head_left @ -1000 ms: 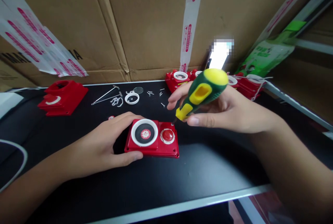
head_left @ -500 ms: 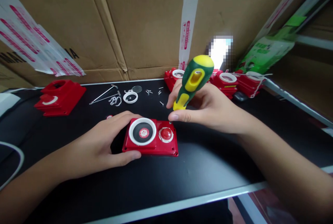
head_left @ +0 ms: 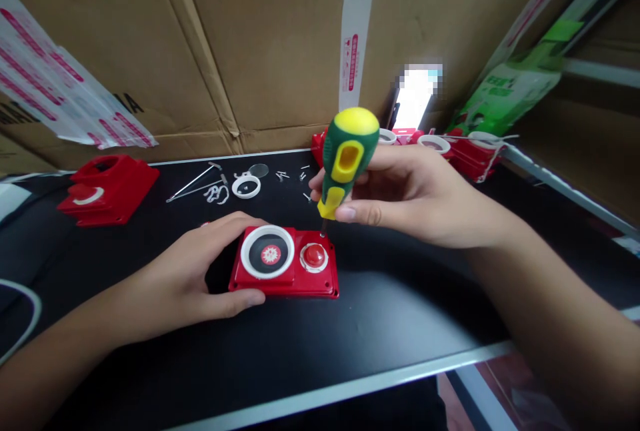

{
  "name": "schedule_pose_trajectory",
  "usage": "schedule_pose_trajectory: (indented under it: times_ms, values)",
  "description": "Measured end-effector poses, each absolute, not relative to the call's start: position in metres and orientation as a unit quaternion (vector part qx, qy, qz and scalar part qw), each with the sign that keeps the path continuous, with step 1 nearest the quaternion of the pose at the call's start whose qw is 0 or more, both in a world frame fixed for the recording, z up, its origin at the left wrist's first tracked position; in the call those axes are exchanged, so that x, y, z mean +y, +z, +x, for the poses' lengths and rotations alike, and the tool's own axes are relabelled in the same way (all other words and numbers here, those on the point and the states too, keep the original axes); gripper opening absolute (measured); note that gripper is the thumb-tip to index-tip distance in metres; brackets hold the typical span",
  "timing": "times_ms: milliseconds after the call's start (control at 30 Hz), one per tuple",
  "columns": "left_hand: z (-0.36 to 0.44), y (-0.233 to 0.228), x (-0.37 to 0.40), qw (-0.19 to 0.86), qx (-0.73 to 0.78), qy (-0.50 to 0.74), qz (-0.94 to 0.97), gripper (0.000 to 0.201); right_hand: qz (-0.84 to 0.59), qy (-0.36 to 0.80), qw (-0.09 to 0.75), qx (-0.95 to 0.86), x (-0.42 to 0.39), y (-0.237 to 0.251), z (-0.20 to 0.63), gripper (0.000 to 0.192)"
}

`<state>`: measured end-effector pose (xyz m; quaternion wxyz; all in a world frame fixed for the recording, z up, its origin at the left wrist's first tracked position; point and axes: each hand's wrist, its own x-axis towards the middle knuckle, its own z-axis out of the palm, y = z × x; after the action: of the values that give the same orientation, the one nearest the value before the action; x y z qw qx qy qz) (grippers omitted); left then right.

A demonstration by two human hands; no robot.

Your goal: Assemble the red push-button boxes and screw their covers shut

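Observation:
A small red plastic device point(head_left: 290, 277) lies on the black table point(head_left: 390, 324); it has a white-ringed dial on its left half and a round red button on its right. My left hand point(head_left: 195, 277) grips its left end, thumb at the front edge. My right hand point(head_left: 410, 194) holds a green and yellow screwdriver point(head_left: 343, 157) nearly upright. Its tip rests at the device's far right corner.
A red housing point(head_left: 107, 187) sits at far left. Metal rods point(head_left: 193, 184), a white ring point(head_left: 245, 185) and loose screws point(head_left: 300, 177) lie behind the device. More red units point(head_left: 450, 151) line the back right. Cardboard boxes point(head_left: 275, 44) wall off the rear. The table's front edge runs close below.
The screwdriver has swung from a steep tilt to nearly upright, its handle moving left. The device and my left hand have stayed put; the view shifted slightly.

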<state>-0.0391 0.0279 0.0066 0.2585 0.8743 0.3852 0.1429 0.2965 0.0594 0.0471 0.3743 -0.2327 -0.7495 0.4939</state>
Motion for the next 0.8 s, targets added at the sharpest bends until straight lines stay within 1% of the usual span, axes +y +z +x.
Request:
schedule_pose_trajectory:
  times_ms: [200,400,600,800]
  values:
    - [-0.0363,0.0039,0.0273,0.272,0.381,0.192,0.863,0.06,-0.225,0.497,0.413,-0.729,0.0589,0.0408,0.2899,0.027]
    - [-0.0361,0.0041,0.0262,0.264,0.392,0.193,0.86,0.061,-0.206,0.487,0.439,-0.726,0.0591,0.0389,0.2875,0.028]
    - [-0.0343,0.0042,0.0257,0.266,0.392,0.176,0.863,0.062,-0.217,0.485,0.427,-0.731,0.0569,0.0402,0.288,0.036]
    - [-0.0344,0.0033,0.0254,0.263,0.4,0.175,0.86,0.064,-0.215,0.479,0.43,-0.735,0.0554,0.0412,0.287,0.035]
